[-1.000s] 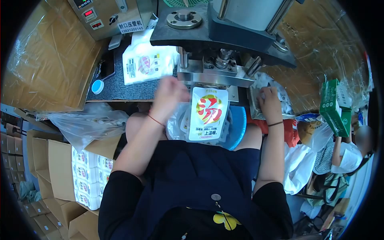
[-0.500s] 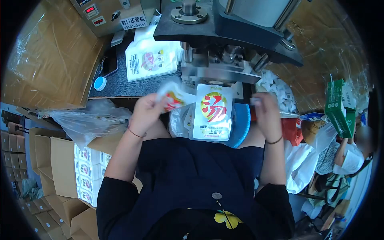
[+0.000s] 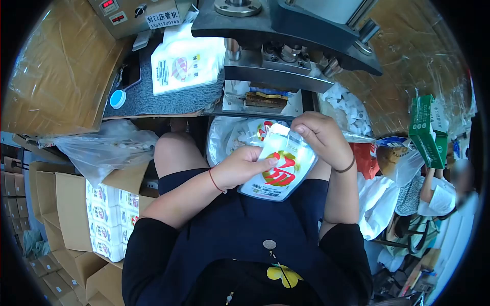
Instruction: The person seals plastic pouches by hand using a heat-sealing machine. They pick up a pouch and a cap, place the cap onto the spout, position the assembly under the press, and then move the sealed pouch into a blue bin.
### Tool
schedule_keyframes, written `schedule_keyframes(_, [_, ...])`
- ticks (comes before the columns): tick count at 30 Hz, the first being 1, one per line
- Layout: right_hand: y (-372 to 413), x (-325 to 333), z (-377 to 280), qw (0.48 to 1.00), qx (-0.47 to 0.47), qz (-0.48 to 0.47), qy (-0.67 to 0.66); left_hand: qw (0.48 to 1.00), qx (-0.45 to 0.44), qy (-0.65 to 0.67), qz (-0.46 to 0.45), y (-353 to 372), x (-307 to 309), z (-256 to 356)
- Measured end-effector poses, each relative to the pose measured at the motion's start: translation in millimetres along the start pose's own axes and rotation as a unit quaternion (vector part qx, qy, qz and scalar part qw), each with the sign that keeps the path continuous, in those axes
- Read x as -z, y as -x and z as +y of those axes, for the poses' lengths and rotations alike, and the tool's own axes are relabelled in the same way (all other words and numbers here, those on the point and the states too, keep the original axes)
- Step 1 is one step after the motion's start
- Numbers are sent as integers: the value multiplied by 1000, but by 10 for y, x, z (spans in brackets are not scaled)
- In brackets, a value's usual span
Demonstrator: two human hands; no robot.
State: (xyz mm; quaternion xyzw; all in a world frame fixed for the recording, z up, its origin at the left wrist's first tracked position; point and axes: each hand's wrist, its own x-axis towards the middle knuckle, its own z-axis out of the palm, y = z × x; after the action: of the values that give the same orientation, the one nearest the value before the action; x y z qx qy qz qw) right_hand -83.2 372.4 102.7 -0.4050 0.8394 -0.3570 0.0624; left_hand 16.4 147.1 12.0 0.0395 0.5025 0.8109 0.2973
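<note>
Between my hands is a white plastic pouch (image 3: 297, 159) with a red character on a yellow-green round print, tilted above my lap. My left hand (image 3: 241, 167) grips its left side, thumb flat on the front. At its upper right corner, my right hand (image 3: 322, 136) is closed in a pinch. More printed pouches (image 3: 250, 131) lie in a container lined with clear plastic (image 3: 217, 140), partly hidden behind the held one. Beyond them stands a metal press (image 3: 286, 71), its lower bed (image 3: 266, 99) exposed under the raised bar.
White pouches (image 3: 186, 69) lie on a dark mat left of the press, near a blue cap (image 3: 118, 99) and a phone (image 3: 131, 74). Small white pieces (image 3: 348, 109) are heaped at right. An open carton (image 3: 71, 204) holds packed pouches. A green box (image 3: 427, 132) and another person (image 3: 439, 196) are farther right.
The pouch that stood in front of the press is gone from there. My left hand has moved right and down, my right hand inward, and both now grip one pouch. The view has shifted slightly.
</note>
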Motion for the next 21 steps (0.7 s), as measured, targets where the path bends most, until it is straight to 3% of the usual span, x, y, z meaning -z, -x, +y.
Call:
schedule_keyframes(3, [34, 41, 112, 991, 0, 104, 81, 999, 16, 26, -15, -62, 2, -72])
schedule_keyframes(4, [57, 90, 172, 976, -90, 127, 155, 999, 21, 38, -10, -77, 30, -54])
schedule_keyframes(5, [96, 144, 395, 949, -74, 171, 253, 998, 25, 50, -4, -91, 73, -36])
schedule_keyframes(7, [187, 254, 765, 922, -152, 174, 310, 997, -5, 63, 41, -186, 258, 3])
schedule_keyframes(10, [259, 262, 1069, 931, -144, 119, 315, 993, 7, 84, 86, -292, 419, 343])
schedule_keyframes(14, [289, 200, 1270, 944, -188, 113, 246, 991, 4, 109, 79, -365, 504, 344])
schedule_keyframes(15, [309, 156, 1290, 939, -175, 157, 250, 991, -27, 86, 100, -389, 536, 283])
schedule_keyframes(16, [329, 104, 1337, 932, -162, 200, 254, 970, -91, -70, 216, -416, 656, 270])
schedule_keyframes(17, [336, 66, 1380, 924, -148, 243, 257, 907, -151, -223, 325, -430, 806, 289])
schedule_keyframes(18, [324, 58, 1308, 919, -193, 252, 236, 840, -232, -295, 392, -402, 995, 456])
schedule_keyframes(20, [341, 77, 1257, 926, -206, 252, 194, 671, -276, -515, 456, -299, 1443, 771])
schedule_keyframes(21, [362, 84, 1255, 929, -212, 250, 173, 564, -238, -652, 448, -232, 1655, 861])
